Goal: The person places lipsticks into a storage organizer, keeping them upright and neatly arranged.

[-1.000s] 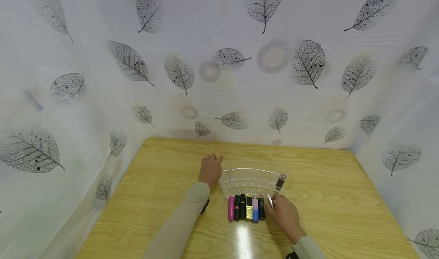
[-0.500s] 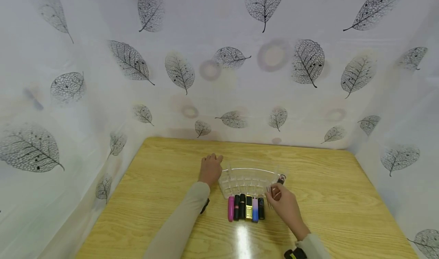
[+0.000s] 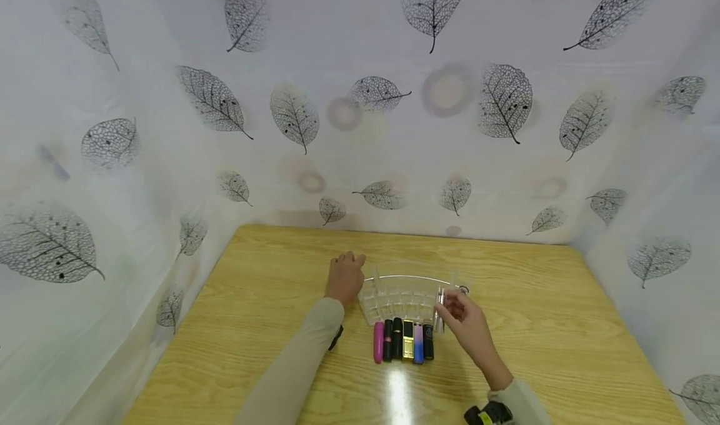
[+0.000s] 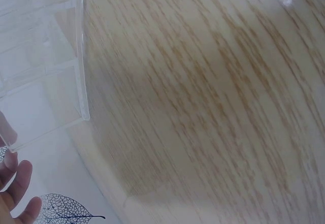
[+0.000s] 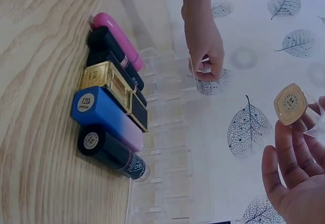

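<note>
A clear plastic lipstick organizer (image 3: 413, 277) with many small compartments stands on the table. My left hand (image 3: 345, 278) grips its back left corner, fingers curled at the wall's edge. Over the right front of the organizer, my right hand (image 3: 471, 328) pinches a shiny silver-and-clear lipstick (image 3: 440, 311) upright. Its gold base (image 5: 290, 104), with a round label, faces the right wrist view. Behind the right hand, the top of a dark tube (image 3: 464, 290) shows in the organizer's right end, mostly hidden.
In front of the organizer several tubes lie side by side: a pink one (image 3: 379, 342), slim black ones (image 3: 397, 339), a gold-and-black one (image 3: 408, 348), a blue-lilac one (image 3: 419, 345) and a black one (image 3: 429, 342). A leaf-print curtain (image 3: 360, 150) surrounds the wooden table (image 3: 534, 325).
My right hand has lifted the silver lipstick from the right end of the row, turned it upright and brought it over the organizer's right side. The left hand has stayed put.
</note>
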Action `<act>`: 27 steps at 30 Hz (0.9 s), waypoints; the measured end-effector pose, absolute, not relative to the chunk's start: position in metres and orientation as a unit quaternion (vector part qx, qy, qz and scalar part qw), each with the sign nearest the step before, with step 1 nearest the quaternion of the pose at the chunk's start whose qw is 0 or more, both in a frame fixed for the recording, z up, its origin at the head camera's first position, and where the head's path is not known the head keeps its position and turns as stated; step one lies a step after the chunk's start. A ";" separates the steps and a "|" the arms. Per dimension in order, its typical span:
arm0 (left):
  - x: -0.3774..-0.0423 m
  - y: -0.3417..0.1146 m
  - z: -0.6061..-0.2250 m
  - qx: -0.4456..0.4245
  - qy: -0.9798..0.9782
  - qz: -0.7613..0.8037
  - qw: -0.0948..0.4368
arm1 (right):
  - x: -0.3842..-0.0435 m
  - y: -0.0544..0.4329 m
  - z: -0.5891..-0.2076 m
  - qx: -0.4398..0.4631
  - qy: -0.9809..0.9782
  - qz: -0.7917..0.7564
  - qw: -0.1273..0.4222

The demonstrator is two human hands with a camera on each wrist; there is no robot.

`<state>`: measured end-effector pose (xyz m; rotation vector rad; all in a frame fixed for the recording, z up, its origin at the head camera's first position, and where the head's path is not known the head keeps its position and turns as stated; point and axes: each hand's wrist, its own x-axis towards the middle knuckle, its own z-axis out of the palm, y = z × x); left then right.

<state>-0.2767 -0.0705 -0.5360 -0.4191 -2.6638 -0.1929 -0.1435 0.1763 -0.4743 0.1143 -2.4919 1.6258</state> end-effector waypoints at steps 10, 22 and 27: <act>-0.290 -0.073 -0.536 -0.156 -0.965 -0.074 0.197 | -0.151 0.168 -0.467 0.063 -0.818 0.564 0.091; -0.287 -0.076 -0.534 -0.151 -0.970 -0.027 0.190 | -0.151 0.163 -0.461 0.083 -0.812 0.570 0.098; -0.271 -0.072 -0.526 -0.158 -0.960 -0.080 0.217 | -0.146 0.163 -0.459 0.083 -0.813 0.569 0.095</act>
